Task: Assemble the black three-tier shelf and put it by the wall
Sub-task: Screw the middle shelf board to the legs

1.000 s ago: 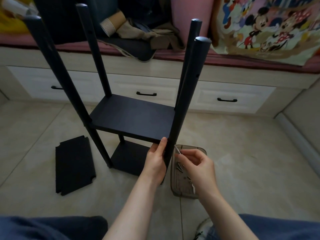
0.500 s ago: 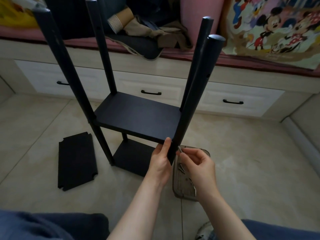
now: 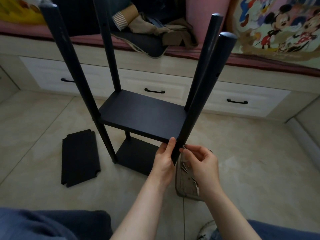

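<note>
1. Metal first: our right hand (image 3: 202,163) pinches a small screw (image 3: 183,147) between thumb and fingertips in a narrow grip. The screw's tip is at the near right post (image 3: 204,94), just below the middle board (image 3: 143,115).
2. Our left hand (image 3: 164,158) holds the same post from the other side, with the thumb up against the board's front corner. This grip steadies the joint.
3. We judge the step to be fastening the second tier to this post. The next move calls for lining the screw up with the post's hole, which we cannot see, and turning it in.
4. Both forearms reach forward from the bottom of the view, wrists close together.
5. The shelf stands on the floor (image 3: 251,161) before the bed drawers (image 3: 154,82), its bottom board (image 3: 136,156) fitted. The third board (image 3: 80,159) lies flat on the tiles to the left, and the tray (image 3: 180,194) of spare screws (image 3: 183,168) sits under the right hand.
</note>
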Demonstrator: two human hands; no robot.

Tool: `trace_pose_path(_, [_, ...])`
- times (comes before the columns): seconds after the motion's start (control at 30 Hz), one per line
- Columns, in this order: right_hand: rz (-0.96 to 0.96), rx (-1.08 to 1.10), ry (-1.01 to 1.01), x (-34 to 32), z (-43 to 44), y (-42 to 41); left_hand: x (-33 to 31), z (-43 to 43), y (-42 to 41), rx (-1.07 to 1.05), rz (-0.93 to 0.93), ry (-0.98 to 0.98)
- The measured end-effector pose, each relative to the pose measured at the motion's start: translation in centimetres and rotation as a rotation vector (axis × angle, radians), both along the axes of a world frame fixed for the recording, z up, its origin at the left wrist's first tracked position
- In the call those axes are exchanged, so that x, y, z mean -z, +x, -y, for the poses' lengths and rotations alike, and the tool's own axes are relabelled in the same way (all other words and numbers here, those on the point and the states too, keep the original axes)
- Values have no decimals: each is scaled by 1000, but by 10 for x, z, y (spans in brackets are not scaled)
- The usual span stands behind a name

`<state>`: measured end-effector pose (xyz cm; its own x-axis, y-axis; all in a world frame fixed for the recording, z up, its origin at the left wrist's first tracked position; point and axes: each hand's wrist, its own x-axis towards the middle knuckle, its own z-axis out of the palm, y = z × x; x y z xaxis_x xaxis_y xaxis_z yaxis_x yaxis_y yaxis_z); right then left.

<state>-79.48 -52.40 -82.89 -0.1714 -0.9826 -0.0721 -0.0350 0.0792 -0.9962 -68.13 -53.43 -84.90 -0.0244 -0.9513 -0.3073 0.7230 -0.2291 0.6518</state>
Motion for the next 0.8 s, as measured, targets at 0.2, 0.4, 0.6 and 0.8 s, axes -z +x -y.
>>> trace_pose_path(0.2, [10,2,-4,2,2,1,1,0,0,-3,50,7])
trace_pose_path(0.4, [9,4,10,2,2,1,-1,0,-2,-5,163,6])
trace_pose_path(0.6, [-118,-13,-39,-1,4,-1,-2,1,-3,-19,204,10])
trace_pose_path(0.8, [-320,-19,-137,-5,4,0,-3,2,-4,-32,198,21])
